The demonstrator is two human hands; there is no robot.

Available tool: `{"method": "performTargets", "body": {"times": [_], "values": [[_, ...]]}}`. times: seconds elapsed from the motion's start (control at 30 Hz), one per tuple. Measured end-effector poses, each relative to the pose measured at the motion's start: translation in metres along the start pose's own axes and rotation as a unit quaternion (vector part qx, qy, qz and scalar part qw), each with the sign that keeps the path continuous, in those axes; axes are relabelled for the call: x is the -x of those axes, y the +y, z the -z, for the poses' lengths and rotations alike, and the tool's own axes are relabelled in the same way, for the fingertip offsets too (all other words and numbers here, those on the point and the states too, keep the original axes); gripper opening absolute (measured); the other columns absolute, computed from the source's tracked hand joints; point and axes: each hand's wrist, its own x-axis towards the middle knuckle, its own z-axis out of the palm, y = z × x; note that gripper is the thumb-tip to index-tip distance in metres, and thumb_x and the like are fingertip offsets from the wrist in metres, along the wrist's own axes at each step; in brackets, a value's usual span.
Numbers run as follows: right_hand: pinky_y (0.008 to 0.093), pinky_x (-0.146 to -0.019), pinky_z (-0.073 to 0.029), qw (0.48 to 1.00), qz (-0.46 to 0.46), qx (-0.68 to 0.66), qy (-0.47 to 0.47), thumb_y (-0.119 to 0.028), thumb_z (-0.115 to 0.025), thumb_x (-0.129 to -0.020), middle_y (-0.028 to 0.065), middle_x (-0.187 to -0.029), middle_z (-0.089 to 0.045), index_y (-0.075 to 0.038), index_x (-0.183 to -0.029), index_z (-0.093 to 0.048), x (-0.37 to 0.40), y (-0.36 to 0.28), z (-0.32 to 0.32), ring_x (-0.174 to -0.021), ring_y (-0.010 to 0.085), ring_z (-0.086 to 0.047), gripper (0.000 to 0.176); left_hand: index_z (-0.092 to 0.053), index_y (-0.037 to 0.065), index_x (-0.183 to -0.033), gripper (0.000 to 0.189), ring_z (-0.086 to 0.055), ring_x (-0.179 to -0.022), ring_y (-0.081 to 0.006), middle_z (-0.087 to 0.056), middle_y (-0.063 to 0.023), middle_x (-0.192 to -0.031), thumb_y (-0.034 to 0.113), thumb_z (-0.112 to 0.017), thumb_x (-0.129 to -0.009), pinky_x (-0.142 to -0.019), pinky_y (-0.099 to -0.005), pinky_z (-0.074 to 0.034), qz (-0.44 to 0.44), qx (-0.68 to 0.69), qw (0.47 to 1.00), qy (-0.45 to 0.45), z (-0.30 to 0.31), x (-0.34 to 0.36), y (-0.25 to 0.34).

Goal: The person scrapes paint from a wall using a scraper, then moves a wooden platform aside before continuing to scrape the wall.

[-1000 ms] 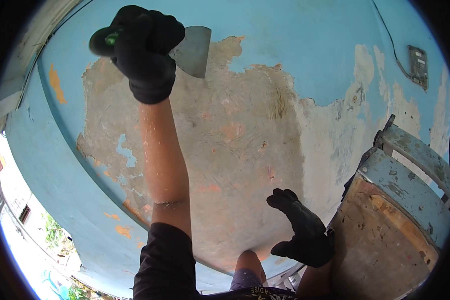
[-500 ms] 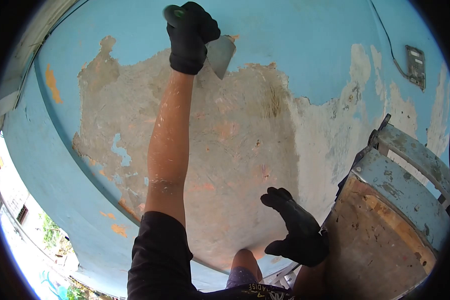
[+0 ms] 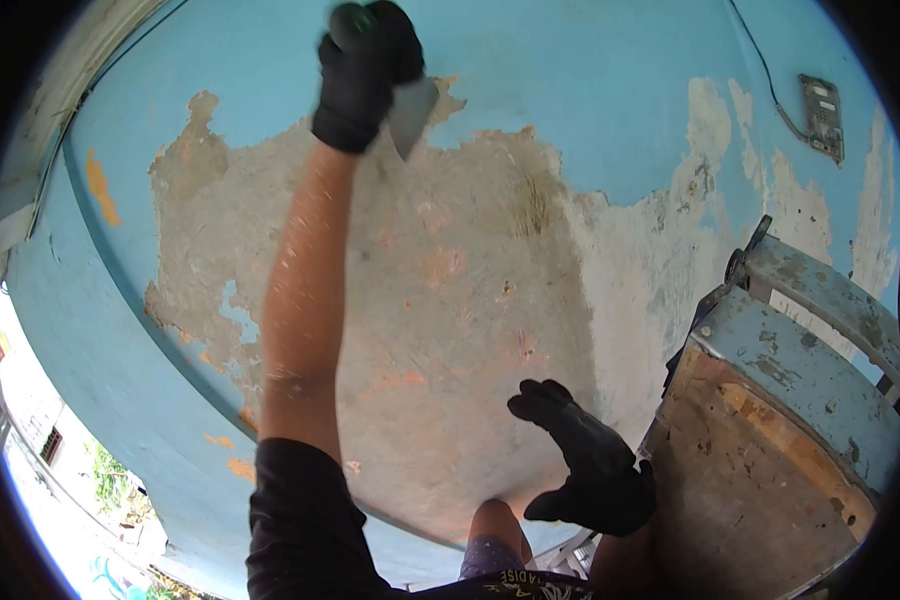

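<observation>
My left hand, in a black glove, is raised high against the wall with its fingers wrapped round a scraper. The scraper's handle end sticks out above the fist, and its grey triangular blade lies over the edge between blue paint and bare plaster. Flecks of paint dot the forearm. Lower down, my right hand, also black-gloved, is open and holds nothing. Its fingers point up and left, with the thumb apart, beside a worn wooden board.
A chipped blue-grey ladder-like frame with the worn wooden board stands at right. A switch plate with a dangling cable is on the upper right wall. A blue ledge curves down the left side, with bright outdoors beyond it.
My left hand and the scraper have moved left, leaving a bare plaster patch visible right of the blade. My right hand stays open, shifted slightly left. The view has moved a little.
</observation>
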Motion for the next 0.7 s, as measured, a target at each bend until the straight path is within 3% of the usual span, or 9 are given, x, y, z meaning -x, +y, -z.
{"method": "performTargets", "body": {"times": [0.17,0.2,0.27,0.3,0.37,0.53,0.6,0.67,0.7], "values": [[0.0479,-0.113,-0.033,1.000,-0.015,-0.003,0.004,-0.054,-0.076,-0.069,0.0233,-0.134,-0.053,-0.001,-0.136,-0.047,-0.003,-0.002,0.003,-0.132,0.0391,-0.045,0.090,-0.035,0.014,-0.069,0.037,-0.035,-0.056,-0.0148,-0.029,0.0024,-0.060,0.036,-0.045,-0.096,-0.060,-0.0326,-0.036,-0.095,-0.001,0.995,-0.010,0.035,-0.015,0.073],[0.0479,-0.113,-0.033,1.000,-0.020,-0.014,0.014,-0.054,-0.076,-0.069,0.0224,-0.134,-0.054,-0.001,-0.136,-0.047,-0.002,-0.004,0.004,-0.132,0.0387,-0.045,0.090,-0.033,0.014,-0.067,0.039,-0.034,-0.056,-0.0139,-0.027,0.0031,-0.059,0.038,-0.045,-0.096,-0.059,-0.0322,-0.034,-0.111,0.003,0.993,-0.026,0.037,-0.006,0.070],[0.0479,-0.113,-0.033,1.000,-0.018,-0.016,0.007,-0.055,-0.076,-0.069,0.0219,-0.133,-0.054,-0.001,-0.136,-0.047,-0.001,-0.010,0.005,-0.132,0.0386,-0.046,0.090,-0.034,0.015,-0.067,0.038,-0.032,-0.054,-0.0119,-0.026,0.0040,-0.059,0.035,-0.050,-0.094,-0.054,-0.0313,-0.032,-0.030,0.033,0.996,0.071,0.032,0.011,-0.023],[0.0478,-0.112,-0.033,1.000,-0.009,-0.009,0.005,-0.055,-0.076,-0.069,0.0215,-0.133,-0.055,0.000,-0.136,-0.047,-0.003,-0.011,0.006,-0.131,0.0384,-0.046,0.090,-0.035,0.015,-0.067,0.036,-0.032,-0.053,-0.0114,-0.027,0.0041,-0.059,0.032,-0.052,-0.093,-0.053,-0.0310,-0.030,0.007,0.045,0.995,0.083,0.007,0.020,-0.021],[0.0479,-0.112,-0.033,1.000,-0.010,-0.009,0.003,-0.056,-0.075,-0.069,0.0215,-0.134,-0.055,0.000,-0.136,-0.047,-0.002,-0.009,0.004,-0.132,0.0384,-0.046,0.091,-0.038,0.015,-0.068,0.031,-0.032,-0.052,-0.0109,-0.031,0.0038,-0.060,0.024,-0.056,-0.091,-0.048,-0.0304,-0.028,0.009,0.038,0.998,0.048,-0.014,0.022,-0.003],[0.0481,-0.112,-0.034,1.000,-0.012,-0.020,0.005,-0.060,-0.074,-0.069,0.0216,-0.135,-0.053,0.000,-0.136,-0.048,-0.002,0.006,-0.005,-0.132,0.0385,-0.046,0.093,-0.033,0.015,-0.066,0.036,-0.033,-0.053,-0.0130,-0.030,0.0031,-0.058,0.028,-0.049,-0.095,-0.059,-0.0318,-0.034,-0.056,0.028,0.998,0.011,0.026,-0.016,0.074],[0.0482,-0.112,-0.034,1.000,-0.008,-0.024,0.008,-0.061,-0.073,-0.069,0.0217,-0.136,-0.053,0.000,-0.136,-0.048,0.000,0.009,-0.008,-0.132,0.0385,-0.045,0.094,-0.032,0.015,-0.065,0.036,-0.034,-0.053,-0.0139,-0.027,0.0029,-0.057,0.027,-0.047,-0.096,-0.060,-0.0311,-0.034,-0.071,-0.015,0.986,0.149,0.012,-0.003,0.049],[0.0483,-0.112,-0.034,1.000,-0.012,-0.023,0.011,-0.061,-0.073,-0.069,0.0219,-0.136,-0.053,-0.001,-0.136,-0.048,0.001,0.003,-0.004,-0.132,0.0386,-0.045,0.093,-0.038,0.014,-0.069,0.030,-0.033,-0.050,-0.0129,-0.031,0.0029,-0.059,0.024,-0.050,-0.095,-0.052,-0.0313,-0.033,0.026,0.102,0.983,0.151,-0.004,0.019,-0.032],[0.0483,-0.112,-0.033,1.000,-0.010,-0.021,0.014,-0.061,-0.073,-0.069,0.0220,-0.136,-0.053,-0.001,-0.135,-0.048,0.000,0.000,-0.003,-0.132,0.0387,-0.045,0.093,-0.040,0.013,-0.072,0.027,-0.033,-0.050,-0.0120,-0.033,0.0029,-0.061,0.023,-0.053,-0.093,-0.050,-0.0313,-0.033,0.006,0.103,0.992,0.070,-0.006,0.027,-0.025]]}}
